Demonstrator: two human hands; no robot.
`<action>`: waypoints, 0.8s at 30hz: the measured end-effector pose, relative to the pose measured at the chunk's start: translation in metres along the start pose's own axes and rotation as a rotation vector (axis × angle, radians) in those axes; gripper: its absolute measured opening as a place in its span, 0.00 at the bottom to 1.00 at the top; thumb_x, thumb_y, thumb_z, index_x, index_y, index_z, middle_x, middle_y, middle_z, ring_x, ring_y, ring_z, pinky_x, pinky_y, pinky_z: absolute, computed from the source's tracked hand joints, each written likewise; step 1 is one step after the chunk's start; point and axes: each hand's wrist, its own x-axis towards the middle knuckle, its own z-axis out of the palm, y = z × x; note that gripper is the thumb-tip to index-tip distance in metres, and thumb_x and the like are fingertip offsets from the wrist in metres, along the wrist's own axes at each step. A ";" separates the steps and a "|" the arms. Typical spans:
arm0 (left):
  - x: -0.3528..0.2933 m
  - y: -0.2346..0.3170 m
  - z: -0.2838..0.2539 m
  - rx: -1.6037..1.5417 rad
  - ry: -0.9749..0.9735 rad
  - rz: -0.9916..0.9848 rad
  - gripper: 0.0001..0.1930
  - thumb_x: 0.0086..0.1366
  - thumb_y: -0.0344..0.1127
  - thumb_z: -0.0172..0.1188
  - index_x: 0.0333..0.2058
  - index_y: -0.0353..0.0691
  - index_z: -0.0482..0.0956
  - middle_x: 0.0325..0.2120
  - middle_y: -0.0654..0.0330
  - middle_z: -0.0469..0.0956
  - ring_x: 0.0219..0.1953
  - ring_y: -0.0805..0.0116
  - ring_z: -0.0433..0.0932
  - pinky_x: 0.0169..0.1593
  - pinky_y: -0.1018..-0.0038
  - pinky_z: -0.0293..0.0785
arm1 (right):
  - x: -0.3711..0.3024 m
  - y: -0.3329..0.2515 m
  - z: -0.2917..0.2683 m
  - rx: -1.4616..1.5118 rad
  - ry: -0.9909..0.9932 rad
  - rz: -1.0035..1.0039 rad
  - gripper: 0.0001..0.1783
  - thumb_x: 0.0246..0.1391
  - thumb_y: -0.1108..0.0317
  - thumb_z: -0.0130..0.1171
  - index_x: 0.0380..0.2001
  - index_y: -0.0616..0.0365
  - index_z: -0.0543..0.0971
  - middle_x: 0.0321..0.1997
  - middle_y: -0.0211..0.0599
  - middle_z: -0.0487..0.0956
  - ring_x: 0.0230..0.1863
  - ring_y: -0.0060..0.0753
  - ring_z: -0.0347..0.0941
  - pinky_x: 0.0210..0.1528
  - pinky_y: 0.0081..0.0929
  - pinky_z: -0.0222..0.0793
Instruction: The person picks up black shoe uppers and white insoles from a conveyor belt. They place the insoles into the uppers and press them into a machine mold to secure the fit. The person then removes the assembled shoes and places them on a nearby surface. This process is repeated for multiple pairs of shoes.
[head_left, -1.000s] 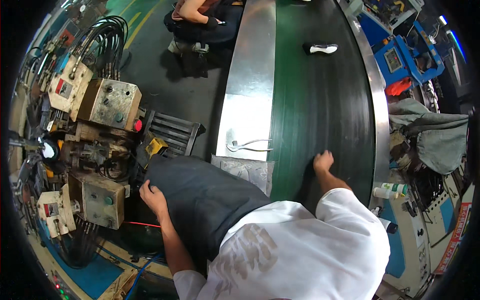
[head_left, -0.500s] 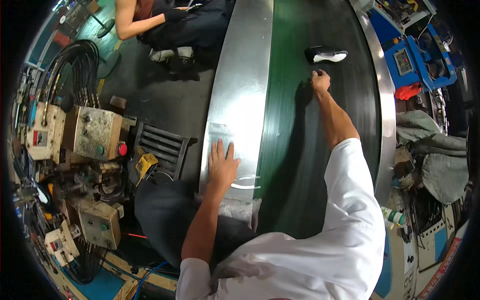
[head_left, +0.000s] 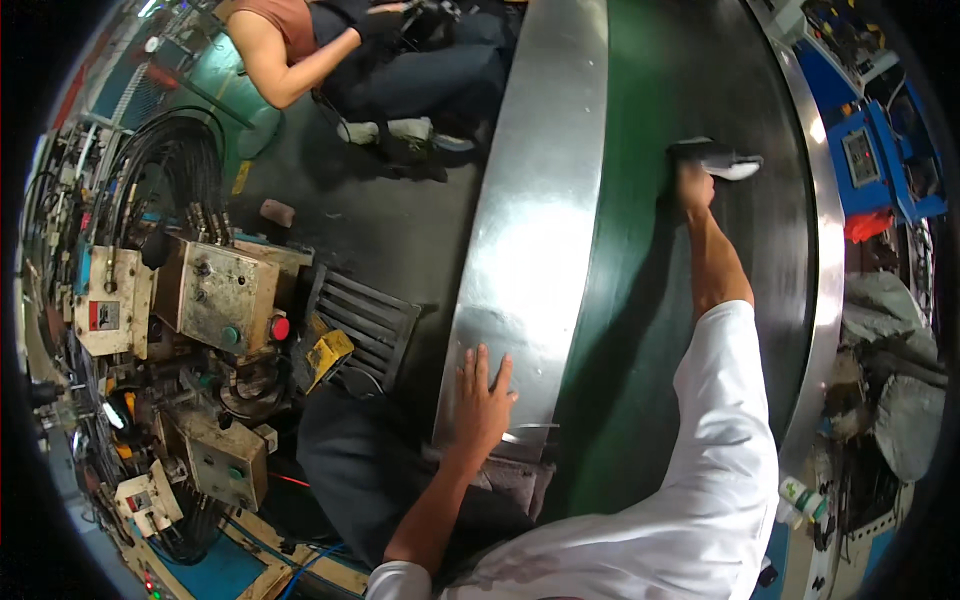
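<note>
- Head view: we count two bare hands, well apart; the right hand point(head_left: 696, 187) is at the near side of one black-and-white shoe point(head_left: 724, 160), overlapping it.
- Its grip is blurred; we cannot tell how far it is closed or whether it has hold of the shoe.
- We see the shoe lying on one dark conveyor belt point(head_left: 770, 260), white end to the right.
- The left hand point(head_left: 484, 408) has its grip open and empty, fingers spread, palm down on one shiny metal table point(head_left: 530, 250).
- Beside that hand we find one slim metal tool point(head_left: 531, 427), partly hidden, and one grey cloth point(head_left: 515, 482).
- Leftward we count two worn control boxes point(head_left: 230, 290), one red button point(head_left: 280, 327), two green buttons point(head_left: 231, 335) and one black slatted stool point(head_left: 365, 315).
- Farther out, we see one seated co-worker point(head_left: 400, 85) left of the table and one blue machine point(head_left: 880, 170) right of the belt.
</note>
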 end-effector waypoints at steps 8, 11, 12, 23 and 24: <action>-0.004 -0.009 0.019 -0.099 0.029 0.066 0.34 0.72 0.44 0.65 0.74 0.43 0.68 0.78 0.38 0.51 0.80 0.34 0.48 0.79 0.43 0.50 | -0.115 0.062 -0.065 -0.112 0.079 -0.105 0.19 0.68 0.53 0.62 0.41 0.61 0.82 0.40 0.56 0.86 0.46 0.65 0.83 0.50 0.52 0.76; 0.001 -0.022 0.021 -0.111 0.003 0.122 0.34 0.73 0.44 0.63 0.73 0.38 0.68 0.77 0.36 0.54 0.80 0.35 0.50 0.79 0.46 0.51 | -0.180 0.089 -0.101 -0.128 0.078 -0.139 0.17 0.67 0.56 0.63 0.39 0.62 0.81 0.38 0.56 0.85 0.44 0.63 0.83 0.48 0.50 0.76; -0.001 -0.029 0.019 -0.110 -0.025 0.139 0.34 0.73 0.44 0.62 0.72 0.34 0.68 0.76 0.35 0.56 0.79 0.36 0.52 0.78 0.48 0.53 | -0.214 0.089 -0.106 -0.185 0.086 -0.244 0.15 0.66 0.59 0.65 0.39 0.62 0.81 0.37 0.55 0.85 0.42 0.62 0.83 0.47 0.49 0.77; -0.177 -0.082 -0.015 -0.568 0.388 0.019 0.25 0.69 0.22 0.61 0.65 0.31 0.74 0.56 0.41 0.78 0.57 0.40 0.78 0.61 0.54 0.75 | -0.426 0.071 -0.209 -0.571 -0.590 -0.453 0.66 0.49 0.52 0.79 0.83 0.46 0.47 0.74 0.66 0.67 0.74 0.70 0.64 0.75 0.53 0.63; -0.184 -0.083 -0.015 -0.627 0.383 0.000 0.25 0.69 0.22 0.60 0.65 0.31 0.74 0.56 0.41 0.79 0.56 0.40 0.79 0.60 0.54 0.76 | -0.433 0.077 -0.207 -0.448 -0.680 -0.360 0.67 0.49 0.52 0.79 0.83 0.47 0.47 0.73 0.66 0.69 0.72 0.71 0.67 0.74 0.52 0.65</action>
